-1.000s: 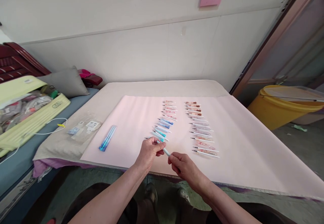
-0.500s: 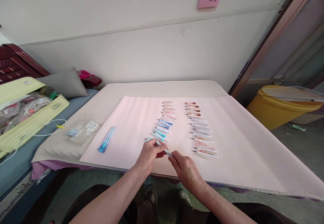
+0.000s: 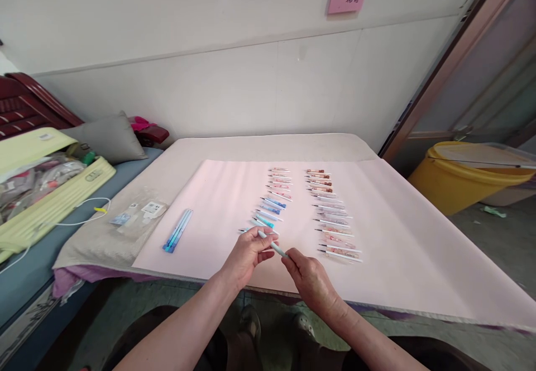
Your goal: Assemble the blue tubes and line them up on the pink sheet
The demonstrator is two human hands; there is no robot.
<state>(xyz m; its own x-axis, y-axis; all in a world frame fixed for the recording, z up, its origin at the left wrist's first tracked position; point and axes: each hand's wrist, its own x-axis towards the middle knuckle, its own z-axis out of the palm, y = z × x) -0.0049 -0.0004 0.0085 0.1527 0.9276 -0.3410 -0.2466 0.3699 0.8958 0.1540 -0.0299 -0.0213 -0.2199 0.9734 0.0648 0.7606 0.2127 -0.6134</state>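
A slim pale blue pen point(image 3: 274, 246) slants between my two hands above the near part of the pink sheet. My left hand point(image 3: 247, 253) pinches its upper end between thumb and fingers. At the lower end, my right hand point(image 3: 310, 279) has its fingers closed round the pen, hiding that tip. Just beyond my left hand lie blue and turquoise pens point(image 3: 268, 223), partly covered by the fingers. To the right runs a column of clear, patterned pens point(image 3: 335, 230) with dark tips and white sticks beside them. Several blue pens point(image 3: 178, 231) lie together on the left.
The pink sheet point(image 3: 397, 248) covers most of the table. Clear plastic bags point(image 3: 140, 214) with labels rest at its left. Further left stands an open yellow-green box point(image 3: 79, 186) full of bagged items, with a white cord. A yellow bin point(image 3: 452, 175) stands at right.
My left hand has shifted slightly, its lower fingers loosening a little, and more of the pen shows between my hands. The right hand stays closed on the lower end. The laid-out pens are unmoved.
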